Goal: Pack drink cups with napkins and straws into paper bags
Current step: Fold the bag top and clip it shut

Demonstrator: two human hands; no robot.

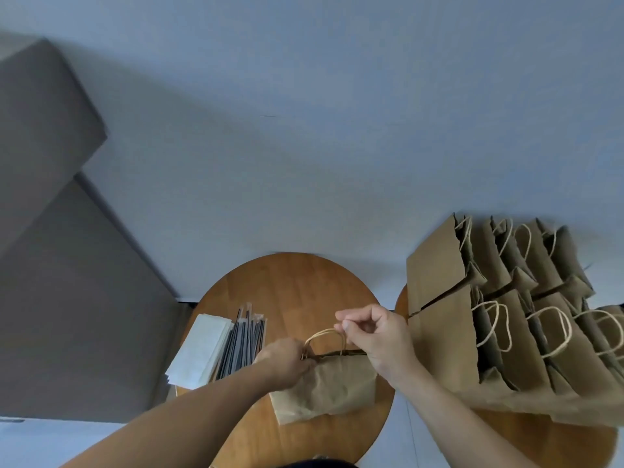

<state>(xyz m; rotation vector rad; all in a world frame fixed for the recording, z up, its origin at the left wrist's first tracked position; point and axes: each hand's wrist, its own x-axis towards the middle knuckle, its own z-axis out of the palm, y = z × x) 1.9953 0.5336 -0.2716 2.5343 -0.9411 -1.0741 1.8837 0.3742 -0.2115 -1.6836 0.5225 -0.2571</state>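
A brown paper bag stands on a round wooden table, its top edge pressed together. My left hand grips the left end of the bag's mouth. My right hand pinches the twine handle at its top, with the fingers closed on it. A stack of white napkins lies at the table's left edge. Wrapped dark straws lie right beside the napkins. No drink cup is visible; the bag's inside is hidden.
Several upright brown paper bags with twine handles crowd a second wooden table on the right. Grey panels stand to the left against a pale wall.
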